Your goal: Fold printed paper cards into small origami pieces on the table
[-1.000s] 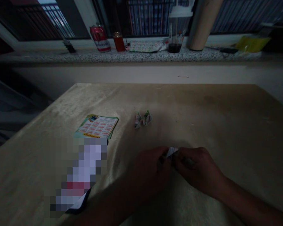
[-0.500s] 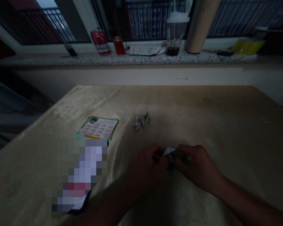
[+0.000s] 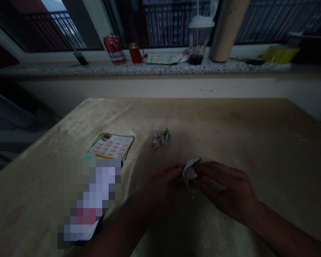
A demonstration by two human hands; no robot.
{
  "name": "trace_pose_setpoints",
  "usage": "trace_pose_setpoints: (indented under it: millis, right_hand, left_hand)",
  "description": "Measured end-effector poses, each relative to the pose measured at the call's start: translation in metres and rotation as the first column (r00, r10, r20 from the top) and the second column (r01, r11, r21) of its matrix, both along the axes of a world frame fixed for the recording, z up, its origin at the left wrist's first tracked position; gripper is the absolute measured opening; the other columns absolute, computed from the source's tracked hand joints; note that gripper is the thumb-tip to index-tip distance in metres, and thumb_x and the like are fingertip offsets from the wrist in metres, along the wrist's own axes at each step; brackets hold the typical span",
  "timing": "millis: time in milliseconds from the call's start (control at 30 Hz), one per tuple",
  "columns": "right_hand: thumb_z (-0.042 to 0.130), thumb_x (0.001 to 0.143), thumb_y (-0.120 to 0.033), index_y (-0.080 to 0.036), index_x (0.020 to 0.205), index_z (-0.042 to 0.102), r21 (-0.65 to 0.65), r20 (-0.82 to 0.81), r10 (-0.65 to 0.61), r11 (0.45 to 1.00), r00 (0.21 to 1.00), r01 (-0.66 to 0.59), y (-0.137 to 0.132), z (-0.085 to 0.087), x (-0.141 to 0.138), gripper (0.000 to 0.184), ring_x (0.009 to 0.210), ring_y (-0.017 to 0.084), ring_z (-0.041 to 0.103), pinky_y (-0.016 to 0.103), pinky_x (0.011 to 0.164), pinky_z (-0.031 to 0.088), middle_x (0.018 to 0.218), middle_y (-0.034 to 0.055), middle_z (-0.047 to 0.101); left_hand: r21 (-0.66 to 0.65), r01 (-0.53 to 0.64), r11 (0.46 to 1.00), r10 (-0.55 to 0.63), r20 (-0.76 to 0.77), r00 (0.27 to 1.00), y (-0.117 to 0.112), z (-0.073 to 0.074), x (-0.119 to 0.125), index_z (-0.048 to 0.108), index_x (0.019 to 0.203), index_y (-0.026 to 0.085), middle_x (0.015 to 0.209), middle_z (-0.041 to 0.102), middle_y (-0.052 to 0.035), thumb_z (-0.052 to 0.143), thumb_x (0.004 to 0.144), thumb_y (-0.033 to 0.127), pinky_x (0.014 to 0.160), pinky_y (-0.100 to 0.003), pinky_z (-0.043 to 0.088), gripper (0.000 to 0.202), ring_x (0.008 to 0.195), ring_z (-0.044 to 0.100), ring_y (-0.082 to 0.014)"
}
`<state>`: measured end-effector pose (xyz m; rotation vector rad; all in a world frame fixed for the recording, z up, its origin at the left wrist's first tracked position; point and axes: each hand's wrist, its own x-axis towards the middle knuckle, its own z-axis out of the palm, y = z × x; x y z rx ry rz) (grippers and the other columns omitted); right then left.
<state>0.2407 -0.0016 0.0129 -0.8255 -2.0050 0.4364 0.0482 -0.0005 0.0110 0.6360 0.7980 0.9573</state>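
A small piece of folded printed paper is between my two hands, slightly above the table, its upper part spread and a greenish point hanging down. My right hand pinches it from the right, with thumb and fingers along its edges. On the other side, my left hand grips the paper's left edge with its fingertips; most of that hand lies in shadow. Beyond my hands stand two small folded paper pieces side by side on the table, pointed and printed in white and green.
Left on the table lies a stack of printed sheets, with a blurred-out phone just below it. Along the granite windowsill are a red can, an orange-red jar, a lidded cup and a cardboard tube.
My hands have moved slightly apart, and the folded paper between them shows wider and more opened out. My right hand's fingers have straightened. The pieces on the table stay put.
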Motion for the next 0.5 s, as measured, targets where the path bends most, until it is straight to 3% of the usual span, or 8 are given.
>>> trace_pose_setpoints:
  millis: [167,400,500]
  right_hand:
    - [0.072,0.089,-0.008,-0.02,0.116,0.069,0.05,0.036,0.0,0.999,0.999,-0.002,0.0,0.0,-0.001,0.03,0.088,0.017,0.075,0.026,0.075,0.063,0.105,0.0091,0.075]
    - [0.073,0.089,-0.016,-0.018,0.107,0.07,0.12,0.11,-0.051,0.992,0.993,0.038,0.0,0.003,-0.004,0.018,0.08,0.018,0.075,0.029,0.068,0.064,0.099,0.0093,0.076]
    - [0.074,0.089,-0.016,-0.018,0.105,0.069,0.145,0.157,-0.051,0.989,0.986,0.028,0.001,0.002,-0.004,0.017,0.079,0.019,0.075,0.03,0.067,0.064,0.1,0.0096,0.076]
  left_hand:
    - [-0.068,-0.042,0.997,0.042,-0.006,0.999,-0.001,-0.002,0.0,0.077,0.08,0.015,0.08,0.074,-0.004,0.071,0.078,0.024,0.076,-0.027,0.051,0.011,0.076,0.066,-0.016]
    - [-0.054,-0.003,0.999,-0.001,-0.089,0.996,-0.003,-0.012,-0.002,0.077,0.088,0.014,0.094,0.075,-0.0087,0.072,0.074,0.023,0.086,-0.034,0.05,0.017,0.094,0.068,-0.0244]
    - [-0.058,-0.03,0.998,0.023,-0.115,0.993,-0.004,-0.012,-0.001,0.077,0.086,0.014,0.091,0.075,-0.009,0.075,0.074,0.027,0.085,-0.035,0.049,0.018,0.093,0.068,-0.0248]
